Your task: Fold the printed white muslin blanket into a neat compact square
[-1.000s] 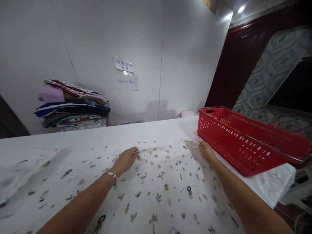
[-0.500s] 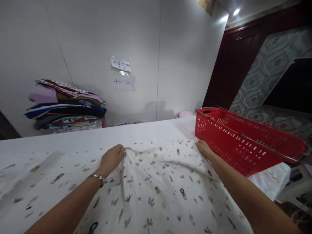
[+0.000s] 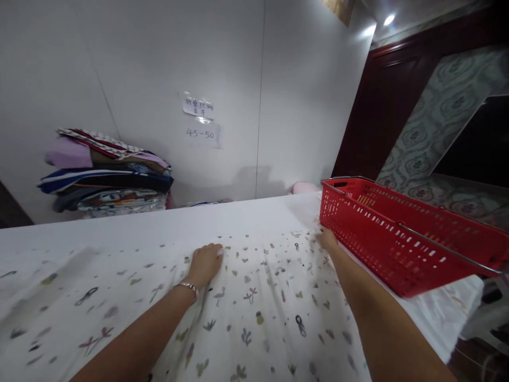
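head view: a white printed cloth (image 3: 246,313) is laid out over the bench (image 3: 238,217), its far edge short of the bench's back edge, its near part out of frame. the left hand (image 3: 204,263) is placed palm down by the far edge; its fingers are held close together on the fabric, no pinch being seen. the right hand (image 3: 328,240) is set at the far right corner, just beside the red basket (image 3: 382,246); whether its fingers are pinching or pressing cannot be told, the tips being blurred. a stack of folded fabrics (image 3: 111,175) is noted at the back left.

progress, as judged: spreading is mostly done, the far edge being fairly straight. smoothing is judged incomplete: soft creases are noted between the hands and below the left wrist. no fold across the cloth is seen. the near edge cannot be checked.
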`<act>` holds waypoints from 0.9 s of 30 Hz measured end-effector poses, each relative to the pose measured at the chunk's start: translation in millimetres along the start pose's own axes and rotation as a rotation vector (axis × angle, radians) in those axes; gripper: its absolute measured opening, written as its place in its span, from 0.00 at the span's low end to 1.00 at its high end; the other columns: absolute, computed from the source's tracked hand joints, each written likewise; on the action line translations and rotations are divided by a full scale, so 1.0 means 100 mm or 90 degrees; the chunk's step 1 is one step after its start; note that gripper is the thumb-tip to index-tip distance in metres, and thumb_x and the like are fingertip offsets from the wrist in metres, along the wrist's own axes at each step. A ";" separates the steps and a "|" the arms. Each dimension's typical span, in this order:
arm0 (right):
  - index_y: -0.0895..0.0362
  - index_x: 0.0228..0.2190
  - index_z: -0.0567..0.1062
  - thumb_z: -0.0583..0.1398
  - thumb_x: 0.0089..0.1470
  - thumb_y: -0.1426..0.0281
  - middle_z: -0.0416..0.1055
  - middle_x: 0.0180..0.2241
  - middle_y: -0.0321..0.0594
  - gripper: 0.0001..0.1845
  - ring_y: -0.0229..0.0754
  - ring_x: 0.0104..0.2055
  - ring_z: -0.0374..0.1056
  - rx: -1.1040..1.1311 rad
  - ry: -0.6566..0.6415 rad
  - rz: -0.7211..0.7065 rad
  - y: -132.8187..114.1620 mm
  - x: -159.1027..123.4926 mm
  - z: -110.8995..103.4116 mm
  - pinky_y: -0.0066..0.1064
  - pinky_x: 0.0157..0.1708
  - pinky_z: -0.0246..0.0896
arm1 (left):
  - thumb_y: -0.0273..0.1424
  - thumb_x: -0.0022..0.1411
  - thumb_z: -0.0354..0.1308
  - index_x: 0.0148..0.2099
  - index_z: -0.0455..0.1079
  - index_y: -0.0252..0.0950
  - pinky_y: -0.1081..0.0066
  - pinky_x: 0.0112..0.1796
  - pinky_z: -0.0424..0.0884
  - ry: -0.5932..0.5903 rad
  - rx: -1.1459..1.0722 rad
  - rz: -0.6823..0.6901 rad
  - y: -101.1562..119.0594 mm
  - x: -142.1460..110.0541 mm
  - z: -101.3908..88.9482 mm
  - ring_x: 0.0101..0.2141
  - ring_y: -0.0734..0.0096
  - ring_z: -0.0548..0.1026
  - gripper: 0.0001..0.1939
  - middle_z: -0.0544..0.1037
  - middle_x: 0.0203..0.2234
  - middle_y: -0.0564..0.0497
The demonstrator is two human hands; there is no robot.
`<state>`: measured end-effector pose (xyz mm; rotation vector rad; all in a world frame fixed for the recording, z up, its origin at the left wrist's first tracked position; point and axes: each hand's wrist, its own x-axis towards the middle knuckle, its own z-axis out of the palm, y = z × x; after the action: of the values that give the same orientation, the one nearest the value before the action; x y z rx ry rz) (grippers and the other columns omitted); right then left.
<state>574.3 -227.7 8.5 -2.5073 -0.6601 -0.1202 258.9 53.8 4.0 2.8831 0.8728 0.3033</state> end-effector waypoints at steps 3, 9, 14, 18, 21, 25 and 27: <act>0.63 0.35 0.72 0.54 0.56 0.67 0.70 0.29 0.38 0.12 0.39 0.31 0.66 0.088 0.038 -0.006 -0.13 -0.15 -0.11 0.29 0.30 0.62 | 0.27 0.59 0.47 0.51 0.67 0.34 0.59 0.53 0.58 0.040 -0.065 0.037 0.08 -0.10 -0.11 0.51 0.58 0.67 0.18 0.72 0.49 0.43; 0.58 0.29 0.70 0.57 0.50 0.59 0.64 0.24 0.33 0.13 0.36 0.26 0.59 0.336 0.018 -0.157 -0.66 -1.08 -0.56 0.25 0.26 0.54 | 0.36 0.61 0.48 0.48 0.68 0.39 0.64 0.47 0.66 0.020 -0.449 0.129 0.81 -0.56 -0.44 0.45 0.63 0.70 0.15 0.73 0.46 0.47; 0.56 0.29 0.70 0.58 0.51 0.63 0.63 0.24 0.33 0.08 0.36 0.27 0.58 0.389 -0.100 -0.229 -1.11 -2.01 -0.78 0.26 0.26 0.53 | 0.42 0.56 0.57 0.43 0.68 0.38 0.68 0.35 0.70 -0.208 -0.932 0.046 1.49 -1.28 -0.70 0.32 0.68 0.73 0.16 0.74 0.31 0.49; 0.55 0.30 0.70 0.56 0.53 0.66 0.66 0.26 0.34 0.06 0.36 0.29 0.60 0.370 -0.198 -0.285 -1.23 -2.55 -0.66 0.26 0.29 0.54 | 0.42 0.50 0.63 0.37 0.67 0.36 0.70 0.31 0.70 -0.244 -1.130 -0.060 1.56 -1.78 -0.69 0.32 0.70 0.72 0.17 0.73 0.31 0.49; 0.56 0.31 0.69 0.56 0.53 0.63 0.66 0.28 0.35 0.09 0.36 0.30 0.60 0.411 -0.295 -0.275 -1.24 -2.79 -0.53 0.26 0.28 0.55 | 0.40 0.49 0.63 0.31 0.65 0.35 0.69 0.32 0.69 -0.178 -1.136 -0.144 1.48 -2.02 -0.57 0.30 0.71 0.71 0.15 0.71 0.27 0.51; 0.56 0.28 0.67 0.57 0.51 0.60 0.62 0.26 0.33 0.12 0.36 0.29 0.58 0.525 -0.400 -0.205 -1.23 -2.95 -0.41 0.26 0.27 0.55 | 0.39 0.50 0.62 0.29 0.64 0.35 0.70 0.31 0.68 -0.121 -1.100 -0.205 1.43 -2.22 -0.45 0.28 0.73 0.70 0.14 0.70 0.25 0.52; 0.56 0.25 0.65 0.56 0.52 0.57 0.60 0.23 0.32 0.15 0.35 0.27 0.58 0.593 -0.428 -0.143 -1.24 -2.99 -0.37 0.26 0.27 0.55 | 0.40 0.50 0.61 0.29 0.63 0.35 0.70 0.31 0.68 -0.115 -1.085 -0.209 1.44 -2.29 -0.42 0.27 0.74 0.69 0.14 0.69 0.25 0.53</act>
<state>254.4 -285.5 35.1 -1.5256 -0.9654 0.7978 140.2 -191.0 33.2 1.1536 0.5232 0.4231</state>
